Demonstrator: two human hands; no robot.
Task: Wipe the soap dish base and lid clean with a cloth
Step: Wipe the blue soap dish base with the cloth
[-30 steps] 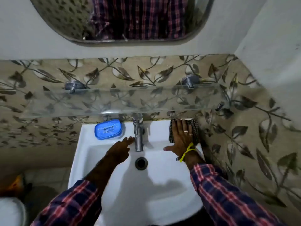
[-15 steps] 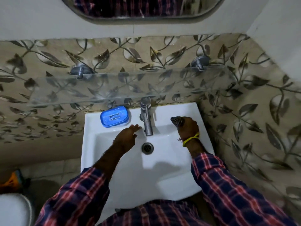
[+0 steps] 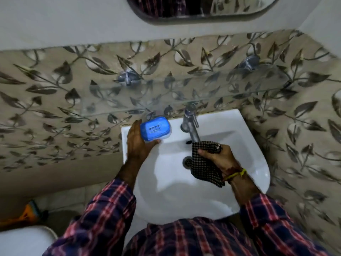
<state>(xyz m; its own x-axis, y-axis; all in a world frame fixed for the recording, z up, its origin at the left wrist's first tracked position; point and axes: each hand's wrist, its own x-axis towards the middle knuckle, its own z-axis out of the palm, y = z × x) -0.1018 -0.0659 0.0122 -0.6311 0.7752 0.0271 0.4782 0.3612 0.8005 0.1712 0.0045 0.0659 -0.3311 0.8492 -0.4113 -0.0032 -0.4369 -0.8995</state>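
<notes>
Shirt: checked red and navy sleeves (image 3: 103, 215) fill the 6 o'clock edge, one reaching up from 7 o'clock, the other from 5 o'clock.
Washbasin: white basin (image 3: 254, 163) at the centre, its drain (image 3: 186, 162) partly hidden by cloth.
Right hand: the right hand (image 3: 219, 156) is over the basin at about 3 o'clock of the drain, fingers clenched round a bunched black-and-white checked cloth (image 3: 204, 167); a yellow thread band (image 3: 235, 174) circles the wrist.
Cloth: gripped at its upper part, the rest hanging toward 6 o'clock over the bowl, its top edge just beside the tap spout.
Left hand: the left hand (image 3: 137, 143) sits at the basin's 10 o'clock corner, thumb and fingers grasping the blue soap dish (image 3: 155, 130).
Soap dish: closed, lid with small holes facing up, tilted, at the back-left of the basin ledge; whether it rests on the ledge or is lifted I cannot tell.
Tap: a metal tap (image 3: 190, 124) stands at 12 o'clock of the drain, spout pointing down toward the cloth.
Glass shelf: a clear shelf (image 3: 184, 93) runs across the wall above the tap, held by two metal brackets.
Wall: beige tiles (image 3: 55, 100) with a dark leaf pattern, white paint above.
Mirror: the lower rim of a mirror (image 3: 203, 10) at 12 o'clock, reflecting the checked shirt.
Floor: an orange object (image 3: 27, 213), blurred, at 8 o'clock.
</notes>
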